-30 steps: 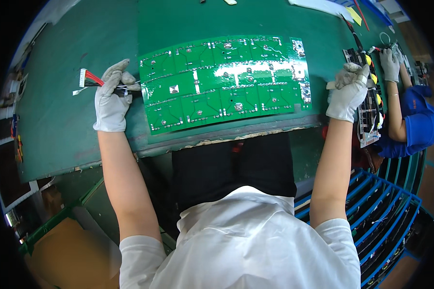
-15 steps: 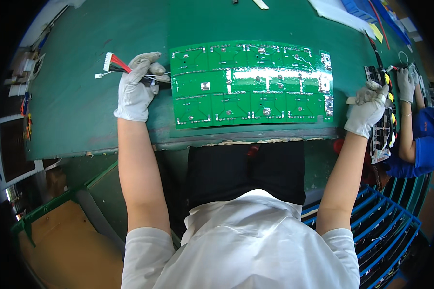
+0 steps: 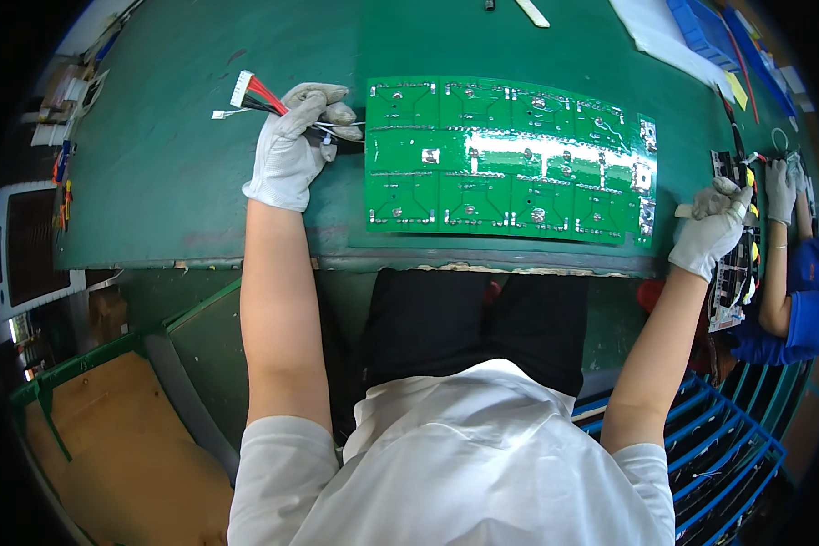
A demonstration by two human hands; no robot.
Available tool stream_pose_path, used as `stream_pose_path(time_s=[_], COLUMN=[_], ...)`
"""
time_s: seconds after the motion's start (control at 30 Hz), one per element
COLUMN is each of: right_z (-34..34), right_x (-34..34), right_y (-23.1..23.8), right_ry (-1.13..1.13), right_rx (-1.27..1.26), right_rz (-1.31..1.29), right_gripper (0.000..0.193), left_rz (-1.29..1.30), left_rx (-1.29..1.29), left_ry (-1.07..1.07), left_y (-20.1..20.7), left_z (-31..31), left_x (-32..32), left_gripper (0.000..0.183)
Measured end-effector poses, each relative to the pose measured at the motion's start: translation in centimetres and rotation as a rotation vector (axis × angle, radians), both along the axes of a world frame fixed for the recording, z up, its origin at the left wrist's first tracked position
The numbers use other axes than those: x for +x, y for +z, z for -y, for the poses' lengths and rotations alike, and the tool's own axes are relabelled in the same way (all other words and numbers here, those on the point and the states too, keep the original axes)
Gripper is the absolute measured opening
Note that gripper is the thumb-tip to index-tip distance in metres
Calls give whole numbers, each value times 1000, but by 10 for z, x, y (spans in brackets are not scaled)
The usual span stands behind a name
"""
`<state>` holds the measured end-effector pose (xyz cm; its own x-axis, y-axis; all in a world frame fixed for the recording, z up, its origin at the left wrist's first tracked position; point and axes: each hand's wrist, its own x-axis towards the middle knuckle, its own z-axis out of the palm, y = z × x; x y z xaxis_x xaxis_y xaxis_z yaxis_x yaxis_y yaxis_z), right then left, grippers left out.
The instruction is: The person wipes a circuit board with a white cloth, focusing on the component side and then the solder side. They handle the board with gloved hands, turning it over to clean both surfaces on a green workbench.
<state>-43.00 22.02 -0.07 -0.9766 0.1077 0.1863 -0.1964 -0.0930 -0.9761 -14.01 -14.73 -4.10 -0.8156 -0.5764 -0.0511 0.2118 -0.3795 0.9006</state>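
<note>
My left hand (image 3: 287,155), in a pale work glove, is closed around a wire harness (image 3: 262,95) of red and black wires with a white connector at the end. A thin white lead with a small plug sticks out beside it. Just right of those fingers lies a wide green circuit board panel (image 3: 500,187) with shiny solder spots; whether they touch it, I cannot tell. My gloved right hand (image 3: 714,227) is closed beyond the panel's right end, beside a long assembled board (image 3: 733,273) with yellow and black parts. A pale flat piece (image 3: 683,211) juts from its fingers; its kind is unclear.
At the far right, a co-worker's gloved hand (image 3: 781,191) is beside the assembled board. A blue rack (image 3: 728,428) stands below right. The green table's worn front edge (image 3: 482,267) runs before me. A blue bin (image 3: 701,32) sits at the back right.
The view has shifted, so the table and panel appear farther right. Both hands keep their closed grips, and the harness stays in my left hand.
</note>
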Motion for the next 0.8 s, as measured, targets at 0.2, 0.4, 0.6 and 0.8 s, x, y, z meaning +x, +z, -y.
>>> stream_pose_path(time_s=[0.2, 0.4, 0.6, 0.8], right_z=[-7, -8, -9, -9], right_x=[-10, -12, -16, -16], right_y=[-8, -7, -11, -10], right_ry=[58, 37, 86, 87], right_rx=[-64, -26, -62, -85], right_rz=[-22, -14, -11, 17], right_gripper=[48, 48, 50, 50], left_rz=[-25, 24, 10, 10], left_rx=[133, 89, 85, 50], left_ry=[-35, -8, -36, -56], left_y=[7, 11, 12, 13], left_z=[-1, -3, -3, -3], left_x=[1, -2, -1, 0], left_gripper=[20, 21, 23, 27])
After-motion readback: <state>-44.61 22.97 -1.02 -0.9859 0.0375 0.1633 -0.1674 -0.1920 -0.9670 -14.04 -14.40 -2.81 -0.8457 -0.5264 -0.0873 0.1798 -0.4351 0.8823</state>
